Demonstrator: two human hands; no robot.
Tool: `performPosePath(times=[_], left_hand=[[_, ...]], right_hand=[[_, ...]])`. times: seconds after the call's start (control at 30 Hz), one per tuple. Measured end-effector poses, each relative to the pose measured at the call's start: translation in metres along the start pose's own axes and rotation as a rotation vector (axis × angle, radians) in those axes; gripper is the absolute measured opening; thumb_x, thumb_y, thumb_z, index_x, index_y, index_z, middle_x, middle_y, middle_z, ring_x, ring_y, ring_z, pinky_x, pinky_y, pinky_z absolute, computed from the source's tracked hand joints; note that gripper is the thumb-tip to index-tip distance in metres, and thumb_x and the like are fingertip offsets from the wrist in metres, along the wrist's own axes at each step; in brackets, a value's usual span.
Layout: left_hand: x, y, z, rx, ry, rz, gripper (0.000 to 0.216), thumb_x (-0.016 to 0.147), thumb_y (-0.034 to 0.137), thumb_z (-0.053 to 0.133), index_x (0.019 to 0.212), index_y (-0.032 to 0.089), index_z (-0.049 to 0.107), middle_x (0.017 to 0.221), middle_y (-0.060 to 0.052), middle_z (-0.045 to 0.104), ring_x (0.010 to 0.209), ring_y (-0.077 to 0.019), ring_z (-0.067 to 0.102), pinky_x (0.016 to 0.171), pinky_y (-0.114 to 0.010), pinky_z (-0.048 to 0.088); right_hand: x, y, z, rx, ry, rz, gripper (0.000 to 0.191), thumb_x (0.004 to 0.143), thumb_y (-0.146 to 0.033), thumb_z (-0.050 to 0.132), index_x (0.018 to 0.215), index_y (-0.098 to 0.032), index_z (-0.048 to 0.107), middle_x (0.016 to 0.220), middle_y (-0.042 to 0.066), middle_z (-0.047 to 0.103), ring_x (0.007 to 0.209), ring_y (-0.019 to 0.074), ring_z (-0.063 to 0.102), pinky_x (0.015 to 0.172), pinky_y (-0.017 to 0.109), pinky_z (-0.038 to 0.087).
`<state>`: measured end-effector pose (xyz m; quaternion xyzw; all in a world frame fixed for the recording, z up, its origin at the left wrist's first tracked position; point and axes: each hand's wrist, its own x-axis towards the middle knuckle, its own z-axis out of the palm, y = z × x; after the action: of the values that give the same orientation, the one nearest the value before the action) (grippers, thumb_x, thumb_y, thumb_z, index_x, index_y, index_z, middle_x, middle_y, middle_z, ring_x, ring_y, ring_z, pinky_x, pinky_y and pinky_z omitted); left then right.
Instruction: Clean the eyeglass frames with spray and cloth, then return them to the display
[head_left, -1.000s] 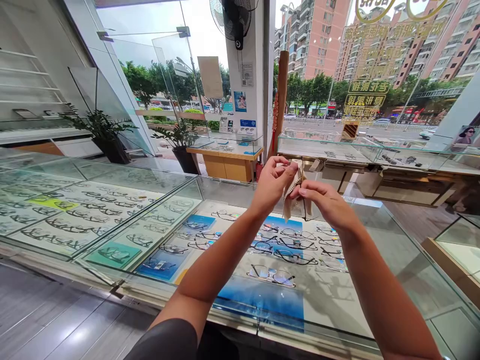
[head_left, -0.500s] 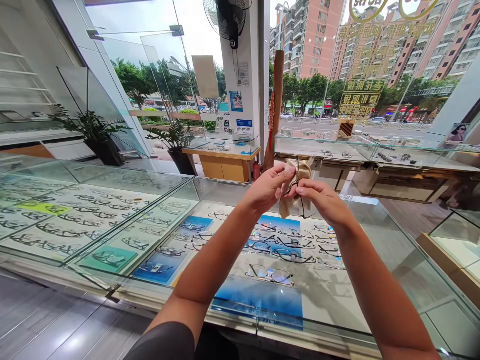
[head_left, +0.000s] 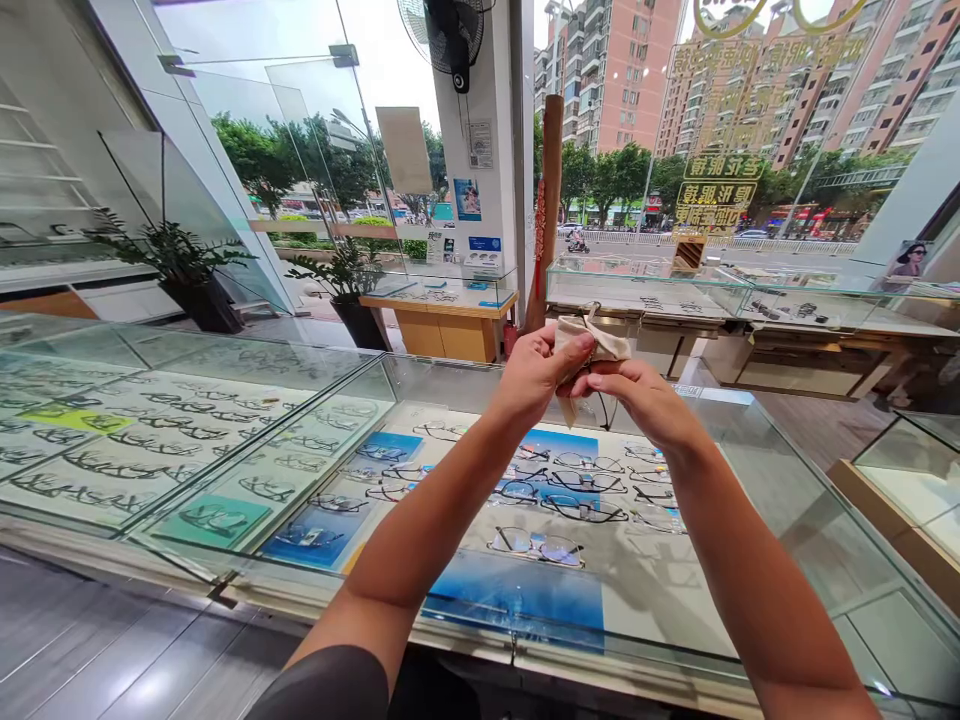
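Both forearms stretch forward over the display case [head_left: 652, 600], converging before its far edge. Held above the glass, the eyeglasses [head_left: 606, 414] sit partly wrapped in a beige cloth [head_left: 576, 327]; the left hand [head_left: 531, 375] pinches the cloth, the right hand [head_left: 651, 402], thumb uppermost, grips the frame.

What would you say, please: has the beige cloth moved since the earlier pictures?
Yes, slightly: the beige cloth now spreads farther right, its right edge nearer, in this view, to the small wooden box on the far display case.
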<state>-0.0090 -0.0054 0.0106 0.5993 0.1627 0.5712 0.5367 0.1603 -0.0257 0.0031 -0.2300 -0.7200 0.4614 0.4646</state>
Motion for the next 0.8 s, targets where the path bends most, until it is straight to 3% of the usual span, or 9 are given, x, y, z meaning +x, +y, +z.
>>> performPosePath(times=[0.17,0.27,0.37,0.47,0.63,0.8], left_hand=[[0.001,-0.003,0.003,0.005,0.016,-0.005,0.058,0.081,0.074,0.081,0.083,0.019,0.064,0.054,0.005,0.054,0.04,-0.0074,0.043,0.043,-0.025,0.025],[0.006,0.0,-0.006,0.01,-0.048,-0.011,0.061,0.083,0.078,0.076,0.081,0.018,0.065,0.059,0.002,0.06,0.048,-0.0096,0.049,0.049,-0.027,0.038],[0.009,0.006,-0.019,0.012,-0.178,-0.003,0.052,0.084,0.068,0.083,0.088,0.017,0.072,0.074,-0.003,0.07,0.067,-0.0141,0.063,0.069,-0.03,0.052],[0.009,0.012,-0.027,0.031,-0.238,-0.017,0.044,0.082,0.051,0.09,0.106,0.017,0.076,0.09,-0.005,0.074,0.083,-0.0158,0.068,0.082,-0.029,0.053],[0.005,0.008,-0.018,0.107,-0.057,0.1,0.045,0.073,0.041,0.098,0.105,0.018,0.077,0.092,-0.004,0.074,0.082,-0.0152,0.066,0.08,-0.028,0.053],[0.002,0.002,-0.007,0.168,0.097,0.174,0.043,0.085,0.06,0.085,0.089,0.018,0.076,0.079,-0.001,0.069,0.071,-0.013,0.06,0.068,-0.027,0.047]], right_hand=[[0.0,-0.003,0.0,-0.053,0.005,-0.021,0.022,0.094,-0.039,0.07,0.085,-0.025,0.084,0.094,0.005,0.081,0.101,0.0233,0.072,0.103,0.042,0.053],[0.0,-0.003,-0.001,-0.053,0.051,-0.035,0.022,0.093,-0.039,0.072,0.082,-0.026,0.085,0.093,0.005,0.082,0.1,0.0233,0.072,0.102,0.042,0.054],[-0.001,-0.003,-0.004,-0.028,0.116,-0.022,0.021,0.092,-0.038,0.073,0.082,-0.027,0.087,0.094,0.006,0.083,0.097,0.0233,0.071,0.1,0.042,0.053],[-0.003,-0.005,-0.006,-0.016,0.146,0.006,0.021,0.091,-0.039,0.074,0.083,-0.027,0.089,0.093,0.006,0.083,0.093,0.023,0.069,0.096,0.042,0.051],[-0.003,-0.005,-0.003,0.008,0.148,0.028,0.02,0.089,-0.041,0.075,0.086,-0.027,0.089,0.093,0.006,0.082,0.094,0.0236,0.068,0.098,0.043,0.05],[-0.003,-0.004,0.003,0.012,0.082,0.011,0.021,0.09,-0.042,0.076,0.085,-0.025,0.088,0.094,0.006,0.083,0.099,0.0249,0.071,0.107,0.045,0.049]])
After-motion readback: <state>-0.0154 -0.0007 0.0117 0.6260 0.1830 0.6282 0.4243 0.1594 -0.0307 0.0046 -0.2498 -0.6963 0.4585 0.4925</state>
